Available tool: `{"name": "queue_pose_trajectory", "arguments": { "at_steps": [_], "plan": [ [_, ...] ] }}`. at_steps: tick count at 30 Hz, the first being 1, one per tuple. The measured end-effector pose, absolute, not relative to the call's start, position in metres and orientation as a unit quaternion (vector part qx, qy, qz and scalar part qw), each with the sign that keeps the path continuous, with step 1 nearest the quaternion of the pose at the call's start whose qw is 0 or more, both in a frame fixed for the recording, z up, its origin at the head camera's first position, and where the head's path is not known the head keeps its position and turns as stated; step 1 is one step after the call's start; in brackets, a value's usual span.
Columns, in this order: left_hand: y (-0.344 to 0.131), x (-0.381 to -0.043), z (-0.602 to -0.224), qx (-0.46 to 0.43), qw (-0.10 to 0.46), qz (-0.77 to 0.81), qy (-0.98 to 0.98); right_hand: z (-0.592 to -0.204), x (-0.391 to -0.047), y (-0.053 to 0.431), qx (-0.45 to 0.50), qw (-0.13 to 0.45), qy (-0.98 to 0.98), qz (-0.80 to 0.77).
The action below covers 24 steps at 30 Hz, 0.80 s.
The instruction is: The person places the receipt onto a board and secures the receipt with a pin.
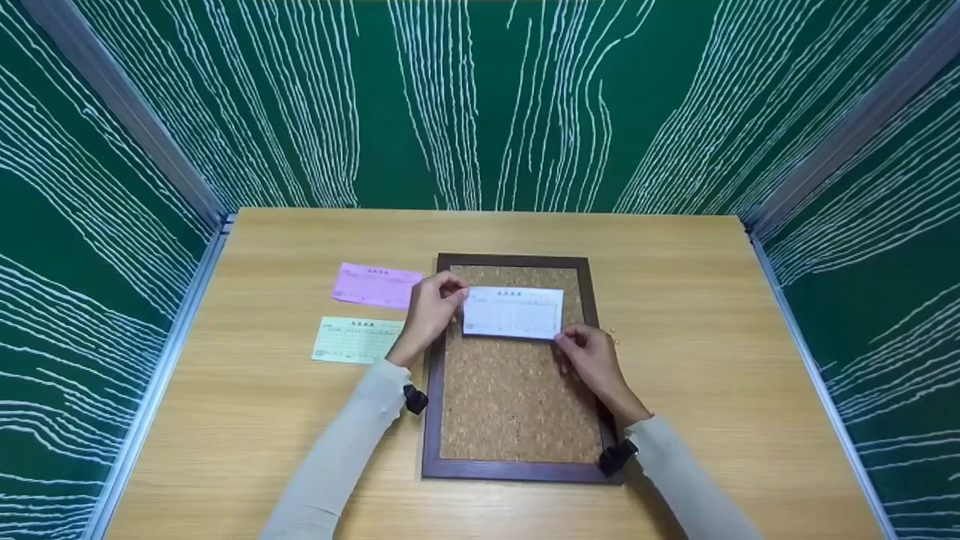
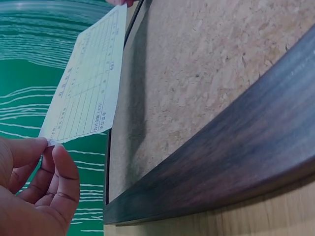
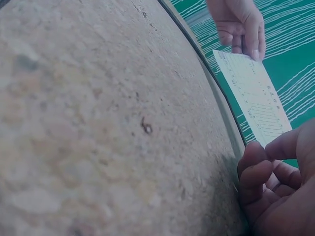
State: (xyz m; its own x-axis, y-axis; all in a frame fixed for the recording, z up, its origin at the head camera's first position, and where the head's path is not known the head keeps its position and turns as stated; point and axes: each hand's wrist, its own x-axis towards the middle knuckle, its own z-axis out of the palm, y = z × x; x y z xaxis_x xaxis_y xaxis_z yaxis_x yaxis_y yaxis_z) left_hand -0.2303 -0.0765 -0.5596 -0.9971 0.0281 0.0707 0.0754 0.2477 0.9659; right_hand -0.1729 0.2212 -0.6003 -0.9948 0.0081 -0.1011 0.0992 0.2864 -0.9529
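A white printed form slip [image 1: 513, 313] is held over the upper part of a framed cork board [image 1: 517, 405]. My left hand [image 1: 435, 306] pinches its upper left corner between thumb and fingers. At the lower right corner, my right hand [image 1: 594, 360] pinches it too. In the left wrist view the slip [image 2: 88, 78] stands apart from the cork, and the left hand [image 2: 42, 182] grips one corner. The right wrist view shows the slip [image 3: 253, 96] stretched between both hands, with the right hand [image 3: 280, 182] nearest.
Left of the board lie a pink slip [image 1: 375, 286] and a green slip [image 1: 354, 340], the green one partly behind the left forearm. Tiny pieces [image 1: 613, 331] lie right of the board's dark frame [image 1: 517, 471]. Green walls with white lines [image 1: 487, 105] surround the wooden table [image 1: 697, 337].
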Motion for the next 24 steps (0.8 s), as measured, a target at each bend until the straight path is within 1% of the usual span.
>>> {"name": "queue_pose_trajectory", "arguments": {
  "at_steps": [8, 17, 24],
  "plan": [
    [-0.072, -0.236, -0.568, -0.019, 0.017, -0.610, -0.792, -0.602, -0.175, 0.220, 0.045, 0.036, 0.814, -0.578],
    [-0.068, -0.245, -0.580, -0.024, 0.038, -0.574, -0.818, -0.598, -0.175, 0.218, 0.033, 0.019, 0.842, -0.539],
    [-0.066, -0.252, -0.588, -0.020, 0.032, -0.534, -0.845, -0.601, -0.179, 0.220, 0.021, 0.005, 0.864, -0.503]
  ]
}}
